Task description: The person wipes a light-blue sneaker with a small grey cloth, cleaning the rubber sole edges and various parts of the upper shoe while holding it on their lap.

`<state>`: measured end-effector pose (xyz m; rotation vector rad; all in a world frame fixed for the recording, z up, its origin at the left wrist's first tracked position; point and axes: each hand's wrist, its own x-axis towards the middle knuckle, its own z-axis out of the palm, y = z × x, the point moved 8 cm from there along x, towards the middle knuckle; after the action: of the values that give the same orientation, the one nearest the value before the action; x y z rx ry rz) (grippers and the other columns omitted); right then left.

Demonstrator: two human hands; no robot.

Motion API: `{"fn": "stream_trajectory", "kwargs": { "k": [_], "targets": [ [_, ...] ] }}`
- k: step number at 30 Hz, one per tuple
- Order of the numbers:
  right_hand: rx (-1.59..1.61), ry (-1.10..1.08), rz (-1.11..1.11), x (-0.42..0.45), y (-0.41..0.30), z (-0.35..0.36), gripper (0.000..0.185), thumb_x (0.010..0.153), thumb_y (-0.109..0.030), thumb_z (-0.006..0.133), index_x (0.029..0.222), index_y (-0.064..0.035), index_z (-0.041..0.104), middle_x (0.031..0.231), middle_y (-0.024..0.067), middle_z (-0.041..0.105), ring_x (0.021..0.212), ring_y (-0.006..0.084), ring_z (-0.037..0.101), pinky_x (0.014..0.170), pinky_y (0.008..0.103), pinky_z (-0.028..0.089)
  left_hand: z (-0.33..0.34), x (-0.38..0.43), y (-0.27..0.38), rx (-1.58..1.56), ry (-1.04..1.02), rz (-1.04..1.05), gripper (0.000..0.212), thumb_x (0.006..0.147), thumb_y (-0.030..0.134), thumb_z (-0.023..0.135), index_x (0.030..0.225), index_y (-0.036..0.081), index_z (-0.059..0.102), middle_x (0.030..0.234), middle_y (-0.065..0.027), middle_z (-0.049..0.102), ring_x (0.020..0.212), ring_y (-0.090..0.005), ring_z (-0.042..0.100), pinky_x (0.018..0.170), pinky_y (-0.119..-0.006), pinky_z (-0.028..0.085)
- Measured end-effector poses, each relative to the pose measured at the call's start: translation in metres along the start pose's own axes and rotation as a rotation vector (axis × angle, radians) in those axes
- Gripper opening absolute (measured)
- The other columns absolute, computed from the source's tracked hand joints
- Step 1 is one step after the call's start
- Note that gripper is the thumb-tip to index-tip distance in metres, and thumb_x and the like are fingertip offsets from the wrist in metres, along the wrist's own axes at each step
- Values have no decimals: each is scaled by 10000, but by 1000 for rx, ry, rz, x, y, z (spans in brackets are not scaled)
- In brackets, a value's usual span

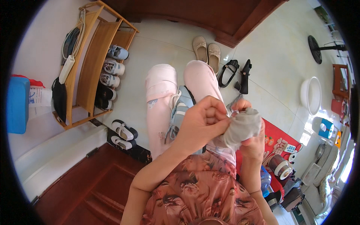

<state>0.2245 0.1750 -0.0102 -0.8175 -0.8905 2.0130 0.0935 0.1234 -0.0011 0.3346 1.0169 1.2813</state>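
A bunched light grey cloth [243, 126] is held up over the right thigh. My right hand [253, 140] grips it from the right side, with fingers around its top and underside. My left hand [209, 121] has its fingers curled at the cloth's left edge, the thumb and fingertips pinching there. A light blue lace-up sneaker [182, 107] rests on the lap between the legs, its pale laces loose, partly hidden behind my left forearm.
A wooden shoe rack [95, 67] with several shoes stands at left. White strap shoes [123, 132] lie below it. Beige flats [200, 47] and black strap shoes [229, 73] are on the tiles ahead. A white basin [310, 95] and red mat [277, 135] are at right.
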Motion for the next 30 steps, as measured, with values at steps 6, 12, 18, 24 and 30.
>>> {"fn": "stream_trajectory", "kwargs": {
  "k": [6, 12, 18, 24, 30],
  "targets": [
    [64, -34, -149, -12, -22, -7, 728, 672, -280, 925, 1180, -73, 447, 1114, 256, 627, 1050, 375, 656, 893, 505, 552, -5, -19, 22, 714, 173, 268, 192, 841, 89, 747, 971, 8, 631, 894, -70, 645, 794, -120, 619, 705, -265, 502],
    [-67, 59, -117, -7, -14, -39, 498, 802, -119, 827, 1173, -4, 515, 1182, 213, 639, 1040, 291, 677, 877, 409, 579, -87, -90, -18, 792, 322, 85, 260, 855, 54, 725, 1059, -33, 589, 1072, -82, 625, 976, -161, 596, 880, -296, 477],
    [-43, 93, 77, -22, 22, -47, 514, 822, -121, 809, 1222, -10, 507, 1165, 180, 665, 1035, 256, 685, 857, 377, 583, -86, -88, -72, 366, 384, -111, 288, 907, 118, 696, 1098, -64, 582, 1034, -70, 639, 1028, -146, 597, 933, -300, 464],
    [-193, 36, 9, -27, 13, -42, 473, 819, -108, 809, 1201, -39, 540, 1249, 111, 600, 1124, 214, 624, 963, 343, 505, -50, -78, 3, 804, 201, 59, 273, 900, 120, 707, 1103, -53, 650, 847, -48, 667, 781, -84, 573, 712, -241, 478],
    [-434, -3, -163, -16, -9, -14, 536, 734, 14, 814, 1208, -31, 569, 1244, 100, 584, 1146, 183, 562, 987, 310, 445, -60, -63, 47, 824, 241, 189, 298, 826, 181, 803, 964, -62, 697, 699, -29, 612, 625, -72, 513, 586, -238, 449]
  ]
}}
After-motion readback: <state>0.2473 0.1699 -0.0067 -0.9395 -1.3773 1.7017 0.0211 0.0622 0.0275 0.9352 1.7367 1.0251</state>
